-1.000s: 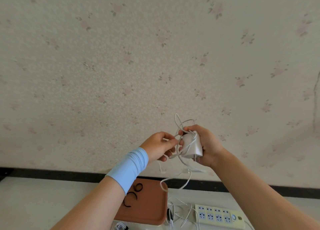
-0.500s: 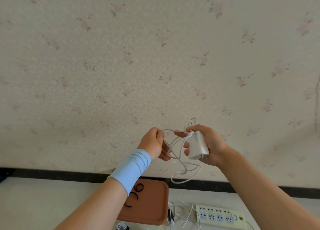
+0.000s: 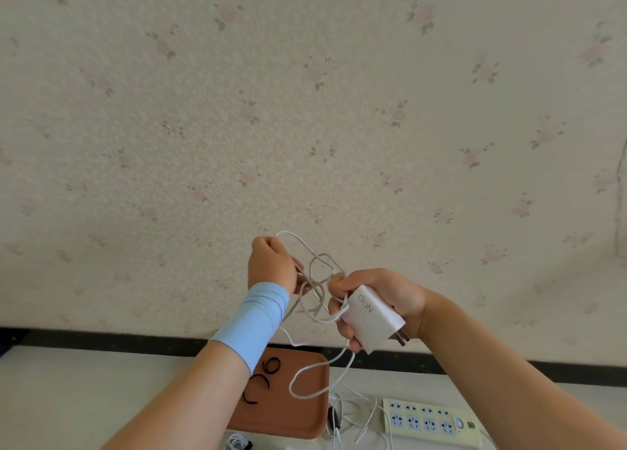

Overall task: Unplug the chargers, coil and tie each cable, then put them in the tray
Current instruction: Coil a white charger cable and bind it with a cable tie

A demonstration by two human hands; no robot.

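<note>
The right hand grips the white square plastic charger block high above the brown plastic tray's far edge; the left hand pinches its thin white cable. The loops look tangled: lay even turns, gathering the hanging tail before tying

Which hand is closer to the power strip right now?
Right. The right hand, gripping the charger, is raised above the power strip; the left hand, pinching the cable, is higher and further left.
</note>
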